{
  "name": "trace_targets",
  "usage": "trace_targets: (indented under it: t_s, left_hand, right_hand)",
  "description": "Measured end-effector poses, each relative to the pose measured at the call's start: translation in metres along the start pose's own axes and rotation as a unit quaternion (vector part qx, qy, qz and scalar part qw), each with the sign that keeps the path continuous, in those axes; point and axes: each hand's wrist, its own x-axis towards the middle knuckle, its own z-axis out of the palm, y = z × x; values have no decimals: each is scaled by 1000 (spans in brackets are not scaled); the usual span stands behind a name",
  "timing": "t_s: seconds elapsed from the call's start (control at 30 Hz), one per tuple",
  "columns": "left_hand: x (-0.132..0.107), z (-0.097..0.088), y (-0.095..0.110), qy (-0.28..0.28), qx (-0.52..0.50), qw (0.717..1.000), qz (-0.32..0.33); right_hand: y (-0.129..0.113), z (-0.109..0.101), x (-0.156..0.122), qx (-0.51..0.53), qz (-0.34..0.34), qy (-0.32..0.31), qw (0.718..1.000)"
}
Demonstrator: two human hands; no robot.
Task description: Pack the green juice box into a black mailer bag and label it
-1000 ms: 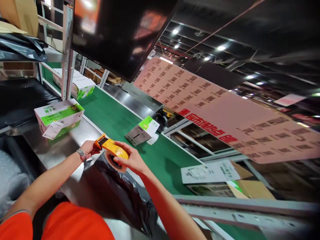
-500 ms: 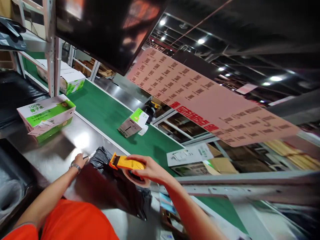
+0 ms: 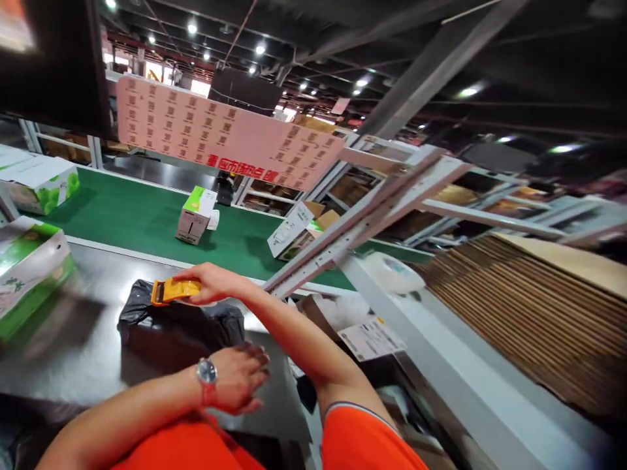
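Observation:
My right hand (image 3: 211, 282) grips an orange tape dispenser (image 3: 169, 290) and holds it on top of a black plastic-wrapped parcel (image 3: 171, 326) lying on the steel worktable (image 3: 73, 352). My left hand (image 3: 240, 378), with a watch on the wrist, rests with its fingers stretched flat on the near right end of the parcel. Both arms come out of orange sleeves at the bottom of the view.
A green-and-white carton (image 3: 29, 274) stands on the table at the left. Behind runs a green conveyor belt (image 3: 122, 215) carrying a small box (image 3: 194, 215) and more cartons (image 3: 36, 183). Stacked flat cardboard (image 3: 529, 300) fills the right; a white tape roll (image 3: 394, 273) sits beside it.
The view has swung to the right. My left hand has come off the parcel's far end and now lies on its near end. The right hand still holds the dispenser on the parcel.

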Motion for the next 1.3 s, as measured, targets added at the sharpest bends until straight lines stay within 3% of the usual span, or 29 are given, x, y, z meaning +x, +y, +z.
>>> trace_targets:
  t_s: [0.1, 0.2, 0.3, 0.4, 0.5, 0.57, 0.67, 0.77, 0.8, 0.87, 0.97, 1.03, 1.13, 1.23, 1.3]
  left_hand:
    - [21, 25, -28, -118, -4, 984, -136]
    - [2, 40, -50, -169, 20, 955, -243]
    - [-19, 43, -53, -148, 49, 958, -242]
    - [-30, 42, -50, -147, 58, 960, -230]
    - [-49, 42, -46, -130, 66, 970, -193]
    - [-71, 36, -44, -83, 77, 983, -143]
    - [-121, 8, -53, 7, 141, 981, -130]
    - [-179, -35, -87, 71, 232, 941, -237]
    - [-197, -48, -102, 65, 246, 929, -270]
    - [-227, -64, -133, 46, 256, 929, -263]
    - [-251, -67, -171, 11, 242, 941, -237]
    - [-251, -65, -191, 5, 235, 943, -236]
    - [-233, -72, -221, 16, 196, 949, -248]
    - [-197, -90, -257, 16, 101, 946, -309]
    - [-167, -105, -279, 6, 36, 927, -373]
  right_hand:
    - [7, 2, -22, 6, -14, 19, 1000]
    - [25, -1, -69, 20, 12, 64, 998]
    - [57, 1, -143, 34, 50, 116, 991]
    - [97, 18, -229, 37, 112, 134, 984]
    - [138, 56, -297, 51, 197, 161, 966]
    - [162, 94, -319, 71, 229, 179, 954]
    - [187, 156, -316, 104, 251, 235, 933]
    - [200, 204, -287, 167, 251, 310, 901]
    - [203, 214, -278, 186, 248, 324, 894]
    - [210, 226, -265, 206, 244, 333, 887]
    - [228, 232, -261, 271, 245, 326, 872]
    - [243, 233, -262, 352, 249, 319, 844]
    - [263, 236, -258, 425, 266, 307, 809]
    - [271, 241, -240, 461, 285, 317, 779]
    - [270, 245, -226, 518, 294, 340, 728]
